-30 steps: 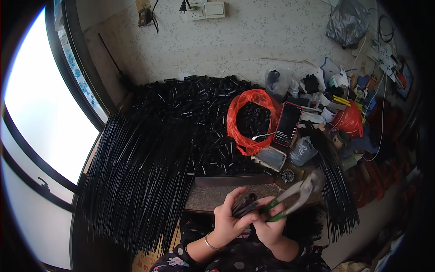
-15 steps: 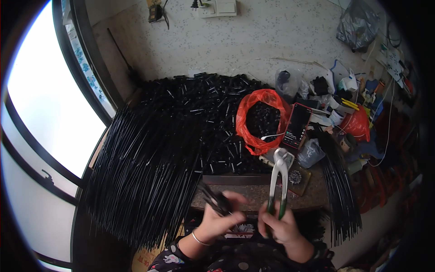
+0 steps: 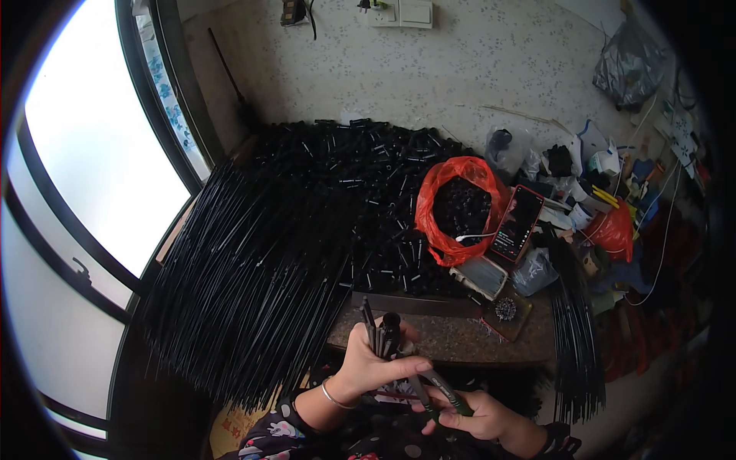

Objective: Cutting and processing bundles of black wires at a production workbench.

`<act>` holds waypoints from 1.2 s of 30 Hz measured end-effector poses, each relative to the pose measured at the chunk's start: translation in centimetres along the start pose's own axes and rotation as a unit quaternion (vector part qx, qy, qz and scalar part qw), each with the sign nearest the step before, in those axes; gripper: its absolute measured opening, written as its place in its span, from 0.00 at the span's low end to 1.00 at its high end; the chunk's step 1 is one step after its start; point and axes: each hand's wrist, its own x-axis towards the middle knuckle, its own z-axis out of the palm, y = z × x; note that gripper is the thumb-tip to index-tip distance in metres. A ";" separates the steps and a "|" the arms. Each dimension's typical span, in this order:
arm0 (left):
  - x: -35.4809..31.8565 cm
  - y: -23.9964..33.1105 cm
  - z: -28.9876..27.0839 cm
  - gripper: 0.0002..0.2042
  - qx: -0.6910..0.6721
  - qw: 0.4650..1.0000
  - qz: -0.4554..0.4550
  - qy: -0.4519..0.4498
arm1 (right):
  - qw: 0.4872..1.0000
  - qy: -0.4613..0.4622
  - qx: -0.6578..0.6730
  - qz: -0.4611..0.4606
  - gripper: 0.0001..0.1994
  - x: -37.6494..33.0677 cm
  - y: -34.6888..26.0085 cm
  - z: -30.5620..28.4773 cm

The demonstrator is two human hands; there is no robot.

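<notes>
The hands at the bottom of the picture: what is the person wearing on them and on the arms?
Both hands are bare, no gloves. The left hand has a thin silvery bangle at the wrist. The sleeves are dark with a small floral pattern in pink and white; the left one is pushed well up the forearm, while the one behind the right hand reaches the wrist.

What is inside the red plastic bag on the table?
The red plastic bag lies open, filled with small black pieces. A white cable runs across its lower edge. What lies deeper down is covered.
</notes>
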 end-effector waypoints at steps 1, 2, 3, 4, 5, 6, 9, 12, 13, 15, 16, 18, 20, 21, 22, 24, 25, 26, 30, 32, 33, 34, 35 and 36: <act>0.0 0.0 0.1 0.18 0.029 0.999 0.019 0.015 | 0.998 -0.028 0.042 0.047 0.24 -0.1 -0.2 -0.3; -0.1 -0.1 0.3 0.17 0.063 0.997 0.044 0.028 | 0.990 -0.051 0.088 0.094 0.25 -0.2 -0.4 -0.5; -0.1 -0.3 0.4 0.17 0.057 0.997 0.038 0.030 | 0.991 -0.055 0.083 0.094 0.25 -0.3 -0.6 -0.7; -0.1 -0.5 0.5 0.16 0.068 0.994 0.075 0.035 | 0.988 -0.054 0.077 0.126 0.25 -0.5 -0.9 -0.9; -0.1 -0.8 0.6 0.15 0.085 0.989 0.115 0.043 | 0.980 -0.039 0.061 0.183 0.24 -0.6 -1.2 -1.0; -0.2 -1.0 0.7 0.15 0.078 0.990 0.113 0.040 | 0.984 -0.052 0.069 0.158 0.24 -0.7 -1.6 -1.1; -0.3 -1.6 0.8 0.14 0.096 0.992 0.067 0.053 | 0.979 -0.012 -0.020 0.202 0.24 -1.3 -2.7 -1.2; -0.1 -1.4 0.9 0.13 0.098 0.993 0.052 0.044 | 0.958 0.045 -0.254 0.123 0.23 -1.5 -3.2 -1.1; 0.1 -1.2 0.9 0.13 0.102 0.993 0.042 0.035 | 0.903 0.095 -0.417 0.046 0.24 -1.5 -3.1 -0.9; 0.2 -0.7 1.1 0.14 0.105 0.993 0.037 0.026 | 0.810 0.143 -0.567 -0.036 0.24 -1.2 -2.7 -0.5; 0.1 -0.4 1.1 0.14 0.088 0.995 0.051 0.023 | 0.880 0.148 -0.451 -0.016 0.23 -0.9 -2.4 -0.2; 0.0 0.1 1.2 0.15 0.080 0.993 0.080 0.030 | 0.901 0.146 -0.388 -0.125 0.22 -0.4 -1.7 0.4; 0.0 0.3 1.3 0.16 0.042 0.995 0.069 0.053 | 0.924 0.167 -0.327 -0.106 0.22 0.2 -1.0 1.0; -0.1 0.2 1.4 0.17 0.010 0.995 0.070 0.070 | 0.942 0.191 -0.263 -0.085 0.22 0.4 -0.7 1.3; 0.1 0.0 1.4 0.19 0.036 0.992 0.106 0.064 | 0.942 0.190 -0.264 -0.087 0.22 0.7 -0.4 1.5; 0.1 -0.4 1.4 0.19 0.002 0.992 0.104 0.070 | 0.842 0.232 -0.444 -0.199 0.22 1.0 0.2 1.8; 0.0 -0.7 1.5 0.18 -0.017 0.991 0.110 0.080 | 0.843 0.232 -0.443 -0.200 0.22 1.1 0.5 2.0; -0.1 -0.9 1.6 0.18 -0.020 0.991 0.102 0.079 | 0.871 0.229 -0.397 -0.174 0.20 1.2 0.8 2.4; -0.9 -1.0 2.0 0.14 -0.054 0.992 0.065 0.089 | 0.909 0.219 -0.298 -0.194 0.18 1.0 1.4 4.2; -1.2 -0.5 2.2 0.13 -0.055 0.995 0.052 0.063 | 0.920 0.205 -0.293 -0.164 0.19 0.8 1.1 4.3; -1.2 -0.2 2.1 0.13 -0.057 0.995 0.045 0.065 | 0.928 0.192 -0.289 -0.138 0.19 0.6 0.9 3.9; -1.1 0.1 2.0 0.13 -0.041 0.997 0.046 0.054 | 0.943 0.176 -0.262 -0.105 0.21 0.5 0.7 3.2; -1.0 0.4 1.9 0.13 -0.021 0.998 0.045 0.043 | 0.956 0.162 -0.235 -0.073 0.22 0.5 0.4 2.0; -0.9 0.6 1.7 0.15 -0.025 0.998 0.037 0.044 | 0.947 0.161 -0.269 -0.074 0.21 0.3 0.3 0.6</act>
